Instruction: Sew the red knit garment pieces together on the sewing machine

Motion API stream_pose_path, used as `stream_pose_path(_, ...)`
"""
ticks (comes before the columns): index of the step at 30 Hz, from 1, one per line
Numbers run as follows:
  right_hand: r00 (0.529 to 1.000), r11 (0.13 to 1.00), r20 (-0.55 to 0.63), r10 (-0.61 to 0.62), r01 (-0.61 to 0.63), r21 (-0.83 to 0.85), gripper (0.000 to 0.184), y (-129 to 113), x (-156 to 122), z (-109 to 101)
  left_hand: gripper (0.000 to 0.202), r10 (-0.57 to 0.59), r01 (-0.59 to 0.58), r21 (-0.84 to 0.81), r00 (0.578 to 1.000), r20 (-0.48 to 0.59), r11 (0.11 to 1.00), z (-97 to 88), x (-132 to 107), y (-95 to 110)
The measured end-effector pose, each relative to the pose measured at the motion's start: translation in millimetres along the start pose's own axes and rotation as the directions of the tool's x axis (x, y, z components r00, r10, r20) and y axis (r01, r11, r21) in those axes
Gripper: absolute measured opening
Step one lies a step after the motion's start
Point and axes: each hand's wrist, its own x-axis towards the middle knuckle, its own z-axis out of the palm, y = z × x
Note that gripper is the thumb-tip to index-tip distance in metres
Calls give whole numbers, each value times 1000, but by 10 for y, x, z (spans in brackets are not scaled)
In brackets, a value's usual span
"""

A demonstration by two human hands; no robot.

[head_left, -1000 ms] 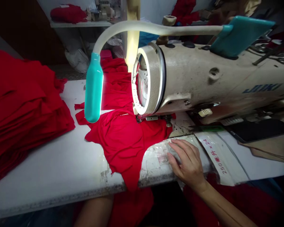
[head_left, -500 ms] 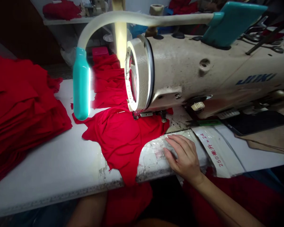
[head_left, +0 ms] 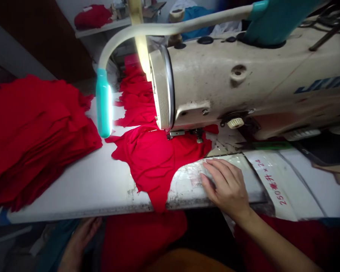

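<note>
At one Juki sewing machine (head_left: 232,87), right hand (head_left: 225,189) rests open, fingers (head_left: 221,170) gripping nothing

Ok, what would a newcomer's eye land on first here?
The big cream-coloured metal JUKI sewing machine head dominates the right, with a teal-and-white gooseneck lamp glowing beside it. Bright red knit fabric runs under its presser foot, next to a folded red fabric pile on the left of the white table. The right hand lies flat on a clear plastic sheet at the front edge.
</note>
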Motion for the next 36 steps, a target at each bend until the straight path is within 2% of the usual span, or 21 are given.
stream_pose_path(2,1000,1000,-3,-16,16,7,34,4,-3,7,39,-34,33,-93,999,-8,995,-195,-197,-146)
stream_pose_path(4,1000,1000,-6,-26,26,16,35,8,-13,16,46,-21,28,-161,999,42,987,-228,-427,-157)
stream_pose_path(5,1000,999,-11,-28,28,20,36,11,-20,20,48,8,7,-162,996,89,987,-158,-540,-95)
stream_pose_path(7,999,999,-34,-29,31,35,38,18,-35,25,48,121,-97,-116,967,225,989,171,-740,151)
stream_pose_path(8,998,998,-57,-24,27,54,38,22,-42,24,50,195,-174,-91,915,352,981,423,-827,314)
stream_pose_path(9,996,996,-87,-10,17,87,38,28,-49,18,49,279,-269,-90,838,470,959,719,-906,486)
stream_pose_path(11,987,980,-148,57,-27,197,35,43,-66,-13,44,371,-426,-96,628,684,900,1389,-1037,797)
stream_pose_path(13,967,941,-184,174,-108,320,33,65,-98,-71,44,450,-559,-133,479,753,818,2054,-1118,1014)
stream_pose_path(14,954,919,-188,233,-153,364,32,79,-123,-108,41,522,-658,-165,393,757,735,2349,-1135,1084)
stream_pose_path(16,929,888,-181,323,-231,398,32,111,-186,-189,33,633,-876,-142,213,744,462,2809,-1124,1166)
stream_pose_path(17,921,882,-176,347,-257,394,31,127,-223,-229,28,653,-939,-94,156,742,331,2964,-1104,1191)
stream_pose_path(18,918,881,-169,360,-275,384,31,142,-259,-266,26,663,-971,-50,120,739,232,3068,-1081,1211)
stream_pose_path(19,918,882,-157,364,-285,376,31,155,-294,-299,25,674,-982,-20,114,730,187,3123,-1056,1230)
stream_pose_path(20,920,881,-145,365,-291,372,31,166,-326,-328,26,690,-980,-13,130,712,197,3137,-1033,1251)
stream_pose_path(23,925,873,-115,361,-292,389,30,188,-395,-378,30,754,-940,-42,243,611,337,3012,-972,1318)
stream_pose_path(24,926,869,-107,362,-293,399,31,192,-408,-386,30,761,-934,-23,277,586,357,2944,-954,1334)
stream_pose_path(25,926,864,-102,364,-295,407,31,194,-417,-390,29,763,-939,23,292,577,342,2877,-939,1341)
stream_pose_path(27,925,856,-91,369,-300,422,31,197,-423,-398,25,749,-965,139,262,609,224,2768,-921,1325)
stream_pose_path(31,928,848,-84,363,-292,441,32,223,-388,-448,24,722,-964,249,107,683,-93,2723,-958,1230)
stream_pose_path(36,925,878,-151,349,-266,397,33,363,-217,-663,29,661,-935,241,10,750,-260,2922,-1086,1201)
